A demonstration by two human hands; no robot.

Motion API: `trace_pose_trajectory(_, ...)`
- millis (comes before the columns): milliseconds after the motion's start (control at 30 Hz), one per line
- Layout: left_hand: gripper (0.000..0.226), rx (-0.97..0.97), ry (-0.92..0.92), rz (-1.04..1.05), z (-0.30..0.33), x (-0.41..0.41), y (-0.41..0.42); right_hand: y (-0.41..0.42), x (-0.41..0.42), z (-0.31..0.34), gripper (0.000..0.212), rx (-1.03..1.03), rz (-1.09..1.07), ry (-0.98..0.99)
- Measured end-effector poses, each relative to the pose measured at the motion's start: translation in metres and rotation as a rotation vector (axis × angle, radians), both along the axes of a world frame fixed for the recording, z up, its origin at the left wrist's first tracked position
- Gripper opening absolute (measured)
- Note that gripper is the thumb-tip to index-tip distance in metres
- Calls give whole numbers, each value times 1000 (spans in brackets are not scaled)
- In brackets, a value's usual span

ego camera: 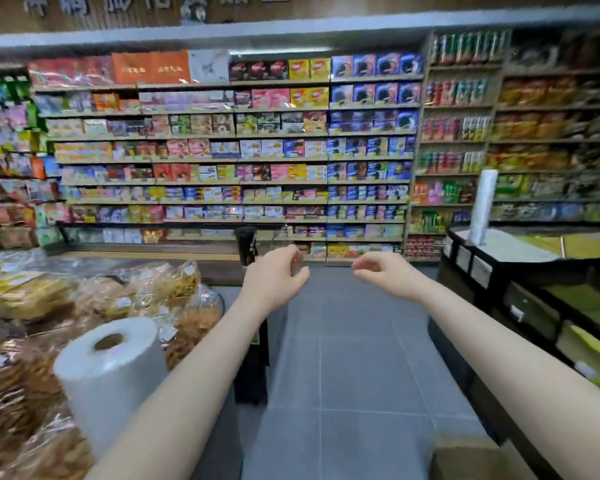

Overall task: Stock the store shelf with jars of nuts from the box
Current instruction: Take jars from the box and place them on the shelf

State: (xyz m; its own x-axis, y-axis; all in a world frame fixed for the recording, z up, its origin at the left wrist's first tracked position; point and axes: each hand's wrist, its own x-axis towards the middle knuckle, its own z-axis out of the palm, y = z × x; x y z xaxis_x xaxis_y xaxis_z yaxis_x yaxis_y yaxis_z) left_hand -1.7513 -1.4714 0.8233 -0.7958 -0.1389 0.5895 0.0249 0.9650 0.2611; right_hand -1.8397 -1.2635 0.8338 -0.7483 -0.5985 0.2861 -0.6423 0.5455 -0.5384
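Fingers [293, 263] loosely curled; bag roll [110, 372] left.

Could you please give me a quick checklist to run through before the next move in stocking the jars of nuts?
1. Left hand free: ok, loosely curled, holding nothing.
2. Right hand free: ok, holding nothing.
3. Box of jars located: not ok, none visible.
4. Target shelf identified: cannot tell; far shelves look full.
5. Aisle floor ahead clear: ok.
6. Roll of plastic bags clear of left arm: cannot tell.
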Motion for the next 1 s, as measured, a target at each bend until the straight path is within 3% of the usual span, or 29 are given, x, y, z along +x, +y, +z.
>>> trace_pose_trajectory(200, 23, 91, -5, -89, -15, -81, 60, 77, -59, -15, 18, -21, -86, -48)
trace_pose_trajectory(500, 25, 111, -93, -440, -87, -189, 105, 130, -116, -86, 15, -180, -207, -63)
trace_pose_trajectory(867, 46, 107, -391, -783, -194, -369, 90, 161, -197, -208, 15, -151, -611, -375)
trace_pose_trajectory(1000, 33, 137, -492, -870, -228, -425, 111, 173, -201, -256, 16, -167, -791, -513)
